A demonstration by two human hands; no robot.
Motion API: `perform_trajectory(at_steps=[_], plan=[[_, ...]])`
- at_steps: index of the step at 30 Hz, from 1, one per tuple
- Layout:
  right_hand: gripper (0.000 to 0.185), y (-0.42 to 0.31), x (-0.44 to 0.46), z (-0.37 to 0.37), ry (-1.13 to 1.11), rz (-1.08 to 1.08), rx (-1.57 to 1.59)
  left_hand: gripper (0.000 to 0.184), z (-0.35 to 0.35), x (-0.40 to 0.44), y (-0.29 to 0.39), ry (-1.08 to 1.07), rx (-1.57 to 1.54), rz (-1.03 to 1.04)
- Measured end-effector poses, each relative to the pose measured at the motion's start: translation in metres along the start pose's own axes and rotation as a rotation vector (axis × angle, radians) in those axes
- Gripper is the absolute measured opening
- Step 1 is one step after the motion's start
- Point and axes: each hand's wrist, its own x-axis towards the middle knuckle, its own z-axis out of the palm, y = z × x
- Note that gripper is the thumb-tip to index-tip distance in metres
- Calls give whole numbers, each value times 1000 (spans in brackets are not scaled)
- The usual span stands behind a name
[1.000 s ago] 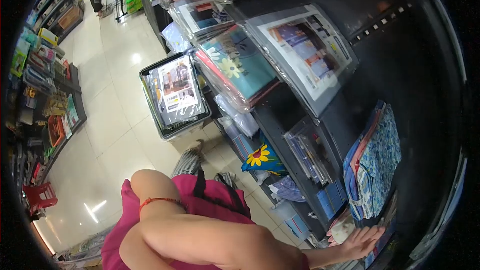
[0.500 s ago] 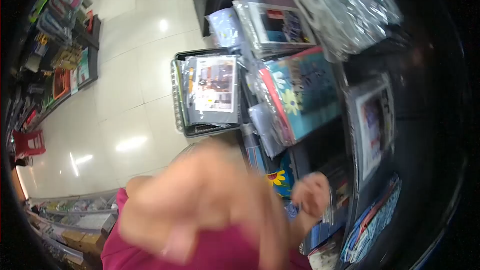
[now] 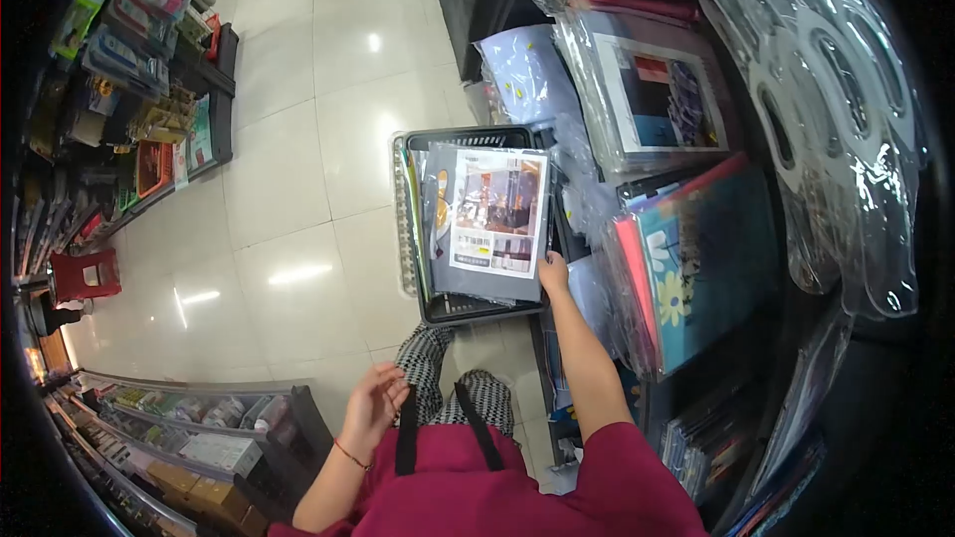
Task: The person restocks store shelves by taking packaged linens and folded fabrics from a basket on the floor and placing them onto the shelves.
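A flat grey package point(image 3: 487, 284) in clear plastic, with a printed picture label, lies on top of other flat packs in a black basket point(image 3: 487, 315). At its lower right edge is my right hand point(image 3: 553, 273), closed on that edge with the fingertips partly hidden. My left hand point(image 3: 376, 401) holds nothing. Its fingers are loosely bent and apart, in front of my body beside the black straps point(image 3: 406, 428).
Shelves to the right carry plastic-wrapped packs, including a flowered teal pack point(image 3: 686, 268), and clear plastic pieces with handle holes point(image 3: 841, 80). Stocked shelves point(image 3: 224, 109) stand at left, another low rack point(image 3: 298, 423) at lower left. A red stool point(image 3: 88, 276) stands on the tiled floor.
My hands, raised and blurred close to the camera before, have come down and apart. The right now reaches the package in the basket; the left rests nearer my body. The view has shifted.
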Motion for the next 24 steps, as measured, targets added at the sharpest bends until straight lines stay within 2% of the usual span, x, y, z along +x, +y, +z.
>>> perform_trajectory(at_steps=[2, 3, 6, 7, 10, 12, 14, 16, 17, 20, 22, 24], plan=[[43, 1, 13, 13, 97, -33, 79, 16, -10, 2, 5, 15, -82, 19], [35, -7, 12, 18, 216, 42, 244, 16, -15, 1, 9, 38, -121, 40], [34, -44, -1, 11, 325, 58, 154, 17, -39, -1, 19, 79, -199, 89], [36, -49, -2, 7, 117, 32, 130, 17, -43, -2, 22, 92, -206, 95], [35, -71, -17, 7, -119, -76, 354, 16, -43, -2, 30, 97, -186, 111], [26, -104, -41, -8, -179, -141, 531, 15, -37, 1, 36, 76, -147, 135], [26, -137, -73, -37, -195, -217, 551, 16, -24, 5, 40, 39, -101, 166], [27, -166, -113, -77, -305, -249, 675, 22, -22, 22, 42, -32, 81, 229], [28, -181, -136, -105, -386, -195, 697, 25, -19, 27, 40, -69, 176, 248], [30, -194, -200, -176, -533, -190, 712, 36, 25, 32, 39, -80, 535, 313], [32, -195, -242, -223, -600, -184, 668, 45, 41, 38, 32, -153, 780, 335], [37, -193, -285, -264, -582, -215, 443, 48, 53, 47, 14, -260, 967, 385]])
